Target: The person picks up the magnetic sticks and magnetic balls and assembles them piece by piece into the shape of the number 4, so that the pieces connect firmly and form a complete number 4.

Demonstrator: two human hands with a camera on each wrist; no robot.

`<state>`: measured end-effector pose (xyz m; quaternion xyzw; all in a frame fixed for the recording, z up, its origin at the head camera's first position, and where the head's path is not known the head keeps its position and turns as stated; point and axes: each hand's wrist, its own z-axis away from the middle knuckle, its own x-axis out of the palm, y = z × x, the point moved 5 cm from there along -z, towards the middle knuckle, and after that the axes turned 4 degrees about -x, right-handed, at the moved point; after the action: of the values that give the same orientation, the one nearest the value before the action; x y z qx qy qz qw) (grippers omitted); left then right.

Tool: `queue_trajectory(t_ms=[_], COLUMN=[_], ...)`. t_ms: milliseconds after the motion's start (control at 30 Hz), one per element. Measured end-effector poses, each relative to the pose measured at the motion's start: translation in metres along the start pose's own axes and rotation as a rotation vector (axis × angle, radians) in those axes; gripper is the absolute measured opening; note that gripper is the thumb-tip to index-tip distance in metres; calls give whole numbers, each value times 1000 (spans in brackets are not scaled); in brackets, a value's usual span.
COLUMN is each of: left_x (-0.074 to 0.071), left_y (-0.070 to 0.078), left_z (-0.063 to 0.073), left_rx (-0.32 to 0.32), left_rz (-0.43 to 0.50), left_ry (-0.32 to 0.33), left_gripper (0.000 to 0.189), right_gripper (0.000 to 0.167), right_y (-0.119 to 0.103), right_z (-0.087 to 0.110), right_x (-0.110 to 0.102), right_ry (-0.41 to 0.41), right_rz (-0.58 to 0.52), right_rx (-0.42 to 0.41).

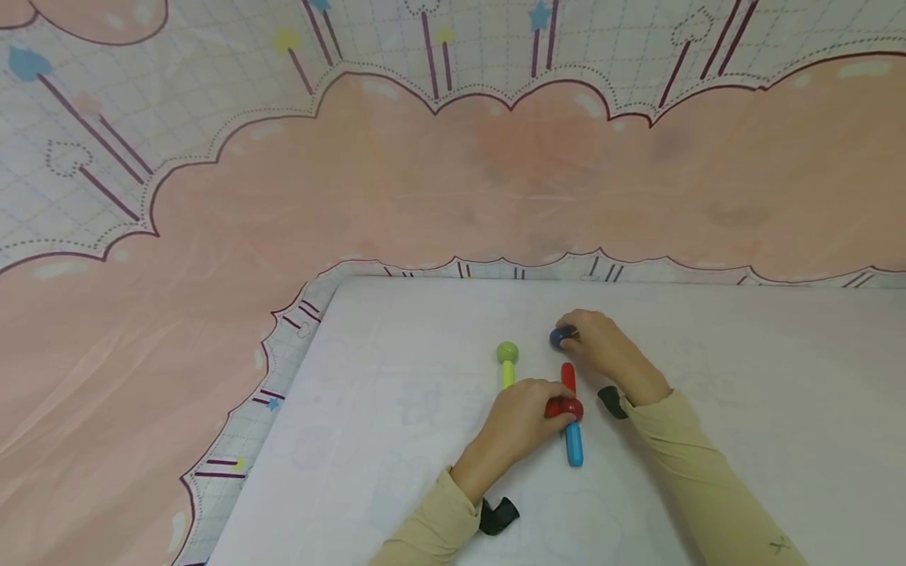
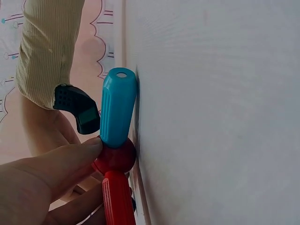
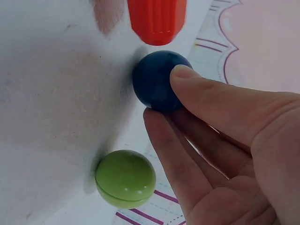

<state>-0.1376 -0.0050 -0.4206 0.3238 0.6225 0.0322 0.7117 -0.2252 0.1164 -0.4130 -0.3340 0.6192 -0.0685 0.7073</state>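
Note:
My left hand [image 1: 513, 420] pinches a red ball [image 1: 573, 409] low over the white tabletop. A light-blue stick [image 1: 575, 446] joins this ball on the near side, and a red stick [image 1: 569, 376] points away from it on the far side. Another red piece [image 1: 553, 407] shows partly under the left fingers. Between thumb and fingers, my right hand [image 1: 602, 346] holds a dark blue ball [image 3: 154, 77]. In the right wrist view, a small gap separates that ball from the end of the red stick [image 3: 157, 21].
Left of the blue ball is a green ball [image 1: 507, 352] on a yellow-green stick [image 1: 508, 373], whose near end the left hand hides. The white tabletop [image 1: 396, 338] ends at a far edge before a patterned cloth [image 1: 453, 181]. Each wrist wears a black device [image 1: 499, 516].

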Motion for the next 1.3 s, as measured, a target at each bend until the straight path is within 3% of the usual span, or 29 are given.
queue_trajectory(t_ms=[700,1300], left_x=[0,0], left_y=[0,-2], left_z=[0,1], left_rx=[-6,-15], left_rz=[13,37], left_ry=[10,11], left_gripper=[26,27], right_gripper=[31,27], right_y=[2,0], right_z=[7,14], right_x=[-5,-6], right_ry=[-99,-123], right_rz=[-42,-45], right_rx=[34,-39])
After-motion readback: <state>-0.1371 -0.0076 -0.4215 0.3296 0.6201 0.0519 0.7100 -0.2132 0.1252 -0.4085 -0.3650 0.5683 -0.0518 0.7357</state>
